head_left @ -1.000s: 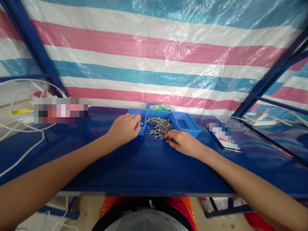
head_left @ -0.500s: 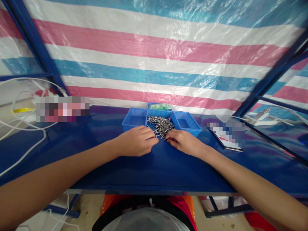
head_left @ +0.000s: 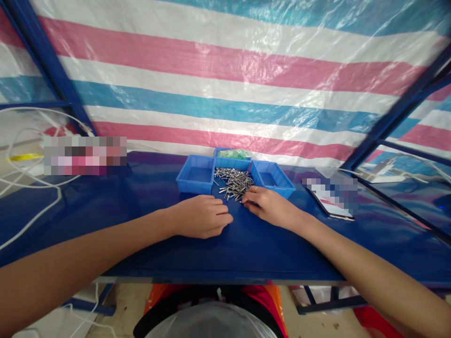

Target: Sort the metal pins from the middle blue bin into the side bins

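A loose pile of thin silvery metal pieces, like rivets or screws, lies on the blue table between two blue plastic bins. My left hand is on the table just in front of the pile, apart from it, palm down with its fingers curled closed; what they hold, if anything, is hidden. At the pile's near right edge, my right hand has thumb and fingers pinched together, touching or very near the pieces. Anything in that pinch is too small to make out. The left bin and the right bin flank the pile.
Behind the pile stands another blue bin with green, clear plastic in it. A phone lies to the right. White cables run along the left side. Blue metal posts and a striped plastic sheet close off the back.
My left hand has drawn back from the pile toward the table's near edge, fingers still curled. My right hand has stayed almost in place at the pile's edge. The view has shifted slightly.
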Demonstrator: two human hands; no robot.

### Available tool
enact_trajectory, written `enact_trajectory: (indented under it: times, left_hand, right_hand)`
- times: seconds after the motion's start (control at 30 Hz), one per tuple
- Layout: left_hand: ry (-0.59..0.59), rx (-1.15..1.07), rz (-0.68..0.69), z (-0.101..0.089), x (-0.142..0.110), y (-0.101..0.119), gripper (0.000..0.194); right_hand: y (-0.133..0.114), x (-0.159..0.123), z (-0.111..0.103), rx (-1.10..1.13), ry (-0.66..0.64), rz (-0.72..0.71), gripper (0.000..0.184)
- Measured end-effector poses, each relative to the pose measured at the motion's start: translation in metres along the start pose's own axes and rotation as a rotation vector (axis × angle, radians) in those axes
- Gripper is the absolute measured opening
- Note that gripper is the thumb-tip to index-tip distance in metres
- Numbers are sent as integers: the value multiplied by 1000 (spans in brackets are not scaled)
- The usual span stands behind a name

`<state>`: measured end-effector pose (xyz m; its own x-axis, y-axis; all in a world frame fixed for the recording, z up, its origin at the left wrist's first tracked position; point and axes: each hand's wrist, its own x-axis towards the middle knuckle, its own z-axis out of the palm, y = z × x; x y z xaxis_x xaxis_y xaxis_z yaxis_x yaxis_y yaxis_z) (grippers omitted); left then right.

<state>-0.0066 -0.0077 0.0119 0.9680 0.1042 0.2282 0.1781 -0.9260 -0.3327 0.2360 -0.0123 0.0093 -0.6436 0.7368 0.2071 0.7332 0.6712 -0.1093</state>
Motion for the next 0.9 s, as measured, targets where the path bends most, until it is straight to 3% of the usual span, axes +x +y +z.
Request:
enact_trajectory:
  times: [0.33, 0.5, 0.57, 0.73, 0.9]
  left_hand:
    - [21, 15, -56, 3, -1, -2, 15]
    - [85, -226, -383, 7, 3, 3, 14]
    - [78, -313, -448, 9, 5, 5, 14]
    - [32, -351, -348, 11, 6, 6, 15]
    - [44, -334, -338, 12, 7, 5, 14]
  right_hand:
    - [1, 0, -4, 54, -22, -64, 20]
    - [-13, 0, -5, 216, -13, -147, 16]
    - [-19, 0, -5, 245, -7, -160, 12]
    - [-28, 0, -5, 281, 16, -201, 9]
    - [-28, -1, -4, 310, 23, -225, 10]
